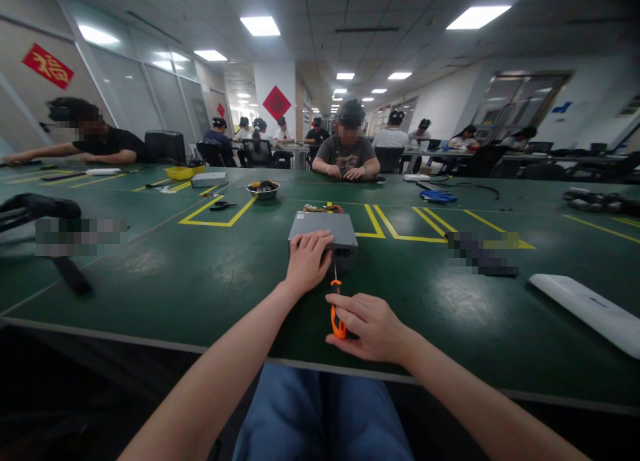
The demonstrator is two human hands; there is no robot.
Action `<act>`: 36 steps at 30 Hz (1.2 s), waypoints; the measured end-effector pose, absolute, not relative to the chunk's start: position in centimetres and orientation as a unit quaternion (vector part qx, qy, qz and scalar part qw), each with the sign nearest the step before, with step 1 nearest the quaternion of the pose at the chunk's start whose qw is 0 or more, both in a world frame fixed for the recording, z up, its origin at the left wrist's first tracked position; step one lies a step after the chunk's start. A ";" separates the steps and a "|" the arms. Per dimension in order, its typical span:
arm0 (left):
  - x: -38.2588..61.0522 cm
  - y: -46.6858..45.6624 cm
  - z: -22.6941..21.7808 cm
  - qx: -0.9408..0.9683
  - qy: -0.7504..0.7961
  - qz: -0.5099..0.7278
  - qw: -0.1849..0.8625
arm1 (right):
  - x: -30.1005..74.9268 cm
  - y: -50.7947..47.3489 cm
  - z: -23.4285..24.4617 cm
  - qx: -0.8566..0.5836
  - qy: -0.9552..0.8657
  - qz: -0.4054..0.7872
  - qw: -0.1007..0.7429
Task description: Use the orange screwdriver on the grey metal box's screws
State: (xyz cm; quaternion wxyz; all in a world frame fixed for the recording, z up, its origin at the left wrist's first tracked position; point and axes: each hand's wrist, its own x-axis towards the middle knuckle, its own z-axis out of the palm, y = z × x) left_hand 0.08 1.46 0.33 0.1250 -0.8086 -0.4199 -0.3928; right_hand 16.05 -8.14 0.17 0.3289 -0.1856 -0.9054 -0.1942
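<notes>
A flat grey metal box (323, 229) lies on the green table mat, with a bundle of coloured wires (320, 208) at its far edge. My left hand (309, 262) rests on top of the box, fingers curved over its near corner. My right hand (367, 326) grips an orange-handled screwdriver (338, 328) just in front of the box. The thin shaft points up toward the box's front face, and the exact spot where its tip lands is too small to tell.
A steel bowl (263, 190) of small parts, scissors (223, 206), a yellow tray (181, 172), a blue-handled tool (438, 196) and a white board (585, 312) lie on the table. A co-worker (346, 148) sits opposite. Yellow lines mark the mat.
</notes>
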 end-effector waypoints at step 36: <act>0.2 1.4 0.4 -0.808 -0.428 -0.388 0.119 | 16.1 -8.2 0.4 -0.193 -0.919 -0.177 0.294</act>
